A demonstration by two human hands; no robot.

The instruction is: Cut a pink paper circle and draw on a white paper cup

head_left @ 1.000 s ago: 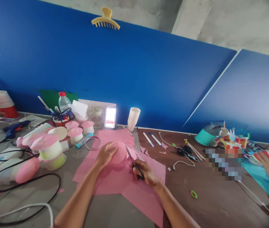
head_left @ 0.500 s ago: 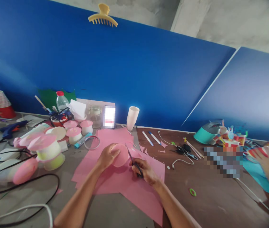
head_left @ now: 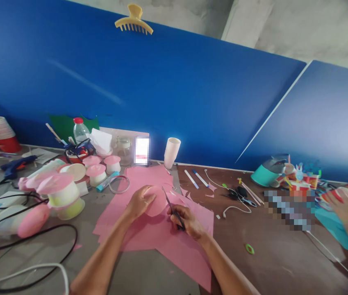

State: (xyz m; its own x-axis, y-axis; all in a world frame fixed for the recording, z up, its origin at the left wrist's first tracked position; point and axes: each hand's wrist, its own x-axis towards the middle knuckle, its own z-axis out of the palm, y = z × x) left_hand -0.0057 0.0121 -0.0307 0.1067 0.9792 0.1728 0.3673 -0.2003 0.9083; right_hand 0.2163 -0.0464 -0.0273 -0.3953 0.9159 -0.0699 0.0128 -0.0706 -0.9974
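Note:
My left hand point(head_left: 140, 203) pinches the left edge of a round pink paper disc point(head_left: 158, 203), thumb on top. In my right hand point(head_left: 186, 221) is a pair of scissors point(head_left: 170, 201) with dark handles, its blades pointing up and away beside the disc's right edge. Whether the blades touch the paper I cannot tell. Beneath both hands lie overlapping sheets of pink paper point(head_left: 180, 250). Pink offcuts point(head_left: 188, 196) are scattered to the right of the disc.
Paper cups with pink disc tops point(head_left: 58, 184), black cables point(head_left: 75, 237) and a glue gun point(head_left: 18, 164) crowd the left. White cups point(head_left: 172, 151) stand behind the paper. Markers point(head_left: 201, 179) and a green ring point(head_left: 249, 248) lie right. Another person's hand point(head_left: 344, 209) holds a cup at far right.
The pink disc has turned or tilted slightly in my left hand. My right hand and the scissors keep nearly the same place.

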